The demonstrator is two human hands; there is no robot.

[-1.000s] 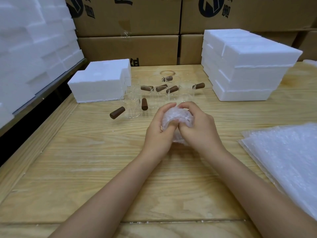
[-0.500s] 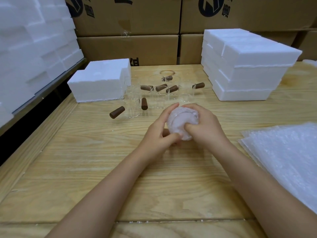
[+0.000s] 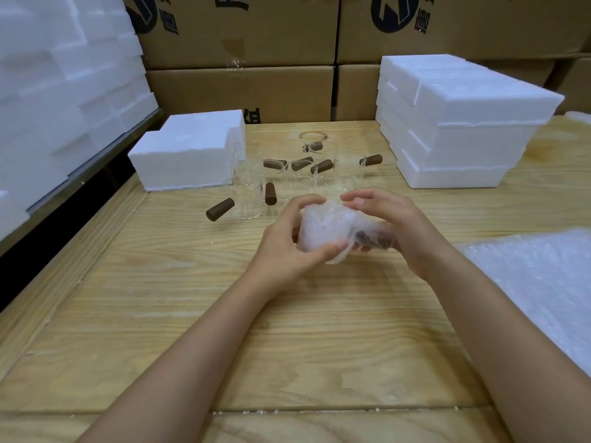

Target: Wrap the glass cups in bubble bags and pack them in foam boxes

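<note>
Turns the bagged cup (image 3: 323,228) sideways above the mid-tabletop (image 3: 287,346), left hand (image 3: 281,247) gripping its body, right hand (image 3: 399,228) curled under the newly showing handle (image 3: 371,239): looks wrapped, box (image 3: 185,161) next.

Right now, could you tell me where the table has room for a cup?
Bare wood lies between the table's left edge and the left hand, also between the right hand and the bubble bags. Glass cups crowd the gap between the low foam boxes and the tall stack.
</note>
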